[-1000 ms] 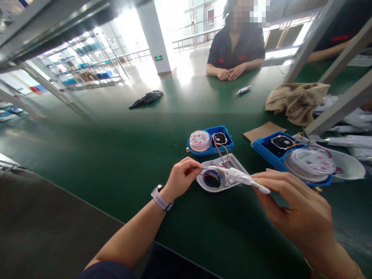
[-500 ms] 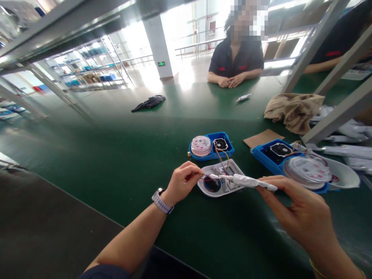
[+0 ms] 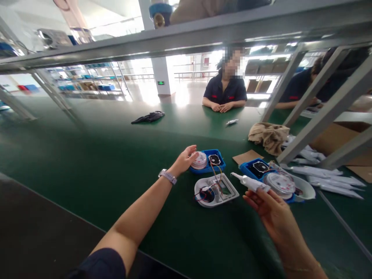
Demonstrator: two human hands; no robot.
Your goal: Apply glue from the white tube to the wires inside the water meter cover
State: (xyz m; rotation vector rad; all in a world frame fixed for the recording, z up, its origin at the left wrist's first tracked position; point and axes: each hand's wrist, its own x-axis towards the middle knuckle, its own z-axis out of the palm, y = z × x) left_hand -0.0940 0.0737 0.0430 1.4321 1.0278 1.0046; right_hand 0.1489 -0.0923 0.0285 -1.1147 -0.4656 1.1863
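Head cam: R hand [image 3: 273, 213] pinching wht nozzle tube [image 3: 251, 183], L hand [image 3: 184, 159] at blue water meter [image 3: 213, 167]

Tube's held just above bench [image 3: 87, 162], R of ctr, thumb & fingers on its tail end, nozzle pointing L. Left of it, grey housing cover [image 3: 229, 196] lies open side up, in from near edge, wires [image 3: 215, 176] running to the meter behind. L hand's thumb & fingers parted at L rim of clear dial [image 3: 199, 160]; contact unclear. 2nd blue meter [image 3: 279, 185] beyond R hand, cardboard sheet [image 3: 247, 157] behind. Wht tubes [image 3: 337, 181] & beige cloth [image 3: 269, 137] twd bench's R side. Small wht tube [image 3: 232, 122], dk cloth [image 3: 149, 117] twd far edge; person [image 3: 225, 91] there, hands together.
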